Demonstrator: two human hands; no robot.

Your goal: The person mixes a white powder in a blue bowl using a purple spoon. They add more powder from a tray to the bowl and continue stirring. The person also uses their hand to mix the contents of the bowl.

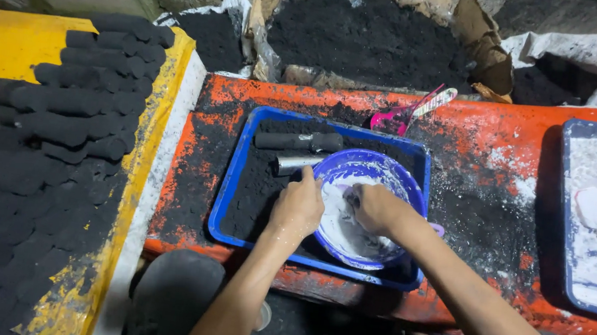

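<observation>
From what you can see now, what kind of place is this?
Probably a small charcoal briquette workshop: black pressed cylinders stacked at the left, sacks of black powder behind the orange table, both hands mixing white paste.

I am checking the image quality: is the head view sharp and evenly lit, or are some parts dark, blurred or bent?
Head view: brightest in the middle, where the left hand, right hand and blue bowl look sharp; the bottom edge falls into deep shadow; the black briquettes lose detail lower left; the orange table edge curves slightly, a wide-lens bend.
</observation>
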